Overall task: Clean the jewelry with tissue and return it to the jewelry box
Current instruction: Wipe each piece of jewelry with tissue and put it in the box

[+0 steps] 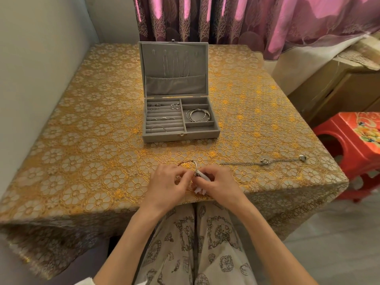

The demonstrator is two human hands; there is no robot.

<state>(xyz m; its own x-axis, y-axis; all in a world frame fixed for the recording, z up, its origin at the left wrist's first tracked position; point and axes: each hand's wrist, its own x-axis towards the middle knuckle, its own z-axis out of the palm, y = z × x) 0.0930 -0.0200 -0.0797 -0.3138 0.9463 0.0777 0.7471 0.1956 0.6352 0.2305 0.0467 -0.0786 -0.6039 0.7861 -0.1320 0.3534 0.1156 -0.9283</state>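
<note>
One gold floral tablecloth [82, 140] covers the table, with an open grey jewelry box [181, 118] at its middle holding rings and bangles [198, 115]. Nearer, a chain necklace [265, 161] lies right. At the near edge, the left hand [166, 184] pinches a thin bracelet [192, 164] while the right hand [220, 185] grips white tissue [202, 177] against it.

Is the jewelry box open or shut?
Open. The jewelry box has its lid standing upright behind the tray, showing rings and bangles inside.
</note>
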